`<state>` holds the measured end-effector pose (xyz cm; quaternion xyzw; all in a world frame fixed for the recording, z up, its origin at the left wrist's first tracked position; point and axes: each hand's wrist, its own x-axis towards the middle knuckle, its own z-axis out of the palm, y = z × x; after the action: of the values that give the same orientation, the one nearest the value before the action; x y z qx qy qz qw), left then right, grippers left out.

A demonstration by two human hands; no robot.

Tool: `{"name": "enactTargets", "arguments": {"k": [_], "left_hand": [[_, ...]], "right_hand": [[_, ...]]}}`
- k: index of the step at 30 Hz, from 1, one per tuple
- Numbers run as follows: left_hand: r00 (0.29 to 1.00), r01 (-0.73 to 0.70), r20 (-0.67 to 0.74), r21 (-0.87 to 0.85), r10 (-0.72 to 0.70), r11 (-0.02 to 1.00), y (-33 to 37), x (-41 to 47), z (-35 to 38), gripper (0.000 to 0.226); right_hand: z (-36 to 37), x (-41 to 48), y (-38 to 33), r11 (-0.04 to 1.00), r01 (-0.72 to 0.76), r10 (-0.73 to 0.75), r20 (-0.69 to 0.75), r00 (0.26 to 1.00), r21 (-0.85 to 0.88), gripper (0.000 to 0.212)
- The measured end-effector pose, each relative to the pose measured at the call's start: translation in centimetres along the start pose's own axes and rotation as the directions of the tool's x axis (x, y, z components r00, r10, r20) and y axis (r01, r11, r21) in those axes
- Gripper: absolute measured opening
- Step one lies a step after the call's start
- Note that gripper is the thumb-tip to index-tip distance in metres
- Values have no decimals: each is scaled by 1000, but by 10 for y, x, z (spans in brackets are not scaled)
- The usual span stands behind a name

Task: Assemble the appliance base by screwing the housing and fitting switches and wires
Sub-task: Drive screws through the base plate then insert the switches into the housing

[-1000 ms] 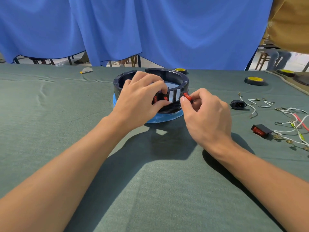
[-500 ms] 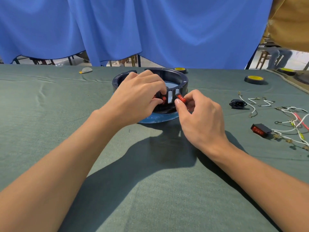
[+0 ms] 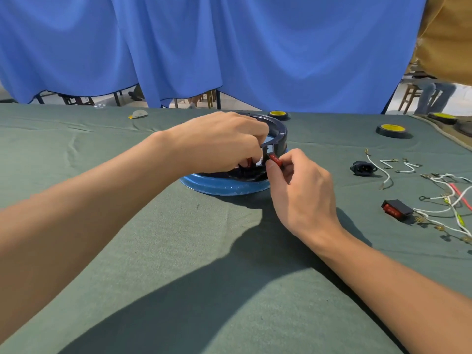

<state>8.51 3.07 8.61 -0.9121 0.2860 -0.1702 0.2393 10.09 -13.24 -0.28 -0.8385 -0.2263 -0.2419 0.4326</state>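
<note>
A round dark housing point(image 3: 279, 134) on a blue base plate point(image 3: 224, 186) sits mid-table, tilted. My left hand point(image 3: 219, 141) grips its near wall from above, fingers curled over the rim, covering most of it. A red switch point(image 3: 69, 162) shows under those fingers in the wall. My right hand point(image 3: 304, 190) pinches another red rocker switch point(image 3: 275, 159) between thumb and forefinger, right at an opening in the housing wall.
On the green cloth to the right lie a black power socket point(image 3: 362, 168), a spare red switch point(image 3: 397, 209), white and red wires point(image 3: 449, 200) with terminals, and two tape rolls point(image 3: 390, 130). A blue curtain hangs behind the table.
The view has shifted and the housing now leans more under my left hand. My right hand keeps the red switch at the wall opening, a little lower than before.
</note>
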Motion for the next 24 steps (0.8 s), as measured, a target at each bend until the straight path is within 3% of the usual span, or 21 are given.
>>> {"name": "enactTargets", "arguments": {"k": [3,9,19,22,24], "left_hand": [[995,-103,-10,5,103,995,-6,2,-2,16],[946,-292,-91,173,311,941,-5,5,4,13],[946,-293,-67,241,317,925,-3,3,5,8],[912,-363,-71,317,404,876,-4,13,-2,30],[878,-420,-69,367,474,830,-3,18,-6,32]], "right_hand": [[-1,1,1,1000,-27,27,12,1000,-2,23],[0,0,0,998,-22,24,35,999,-60,26],[2,0,-1,983,-101,104,10,995,-155,29],[1,1,-2,979,-127,132,22,991,-160,28],[0,1,-2,979,-128,134,27,991,-159,28]]}}
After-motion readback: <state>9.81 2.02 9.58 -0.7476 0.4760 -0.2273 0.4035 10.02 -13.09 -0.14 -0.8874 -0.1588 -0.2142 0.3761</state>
